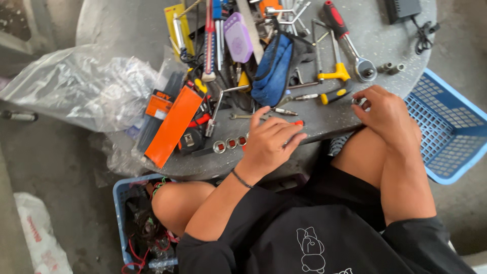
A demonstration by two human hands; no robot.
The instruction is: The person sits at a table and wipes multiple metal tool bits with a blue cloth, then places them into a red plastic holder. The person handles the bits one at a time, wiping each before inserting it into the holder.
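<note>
I look down at a round grey table [127, 25] full of tools, and my two hands work at its near edge. My left hand [269, 144] lies on the table edge with the fingers bent and close together over a small orange-red piece [299, 123]; only the tip of this piece shows beyond the fingertips, so I think the fingers pinch it, but I cannot be sure. Just to the left of this hand a row of small metal sockets [231, 143] sits on a rail at the table edge. My right hand [386, 112] rests further right on the edge, fingers curled, and the fingertips press on a small shiny socket [359, 101].

A little beyond the right hand lies a ratchet wrench with a red and black handle [347, 41], and near it a yellow-handled hacksaw [332, 66]. A blue pouch [274, 68] is in the middle of the table, and an orange box [173, 126] lies at the left near a crumpled clear plastic bag [81, 83]. One blue plastic basket [446, 127] stands on the floor at the right, just beside my right knee, and another blue basket [120, 203] with wires stands at the near left.
</note>
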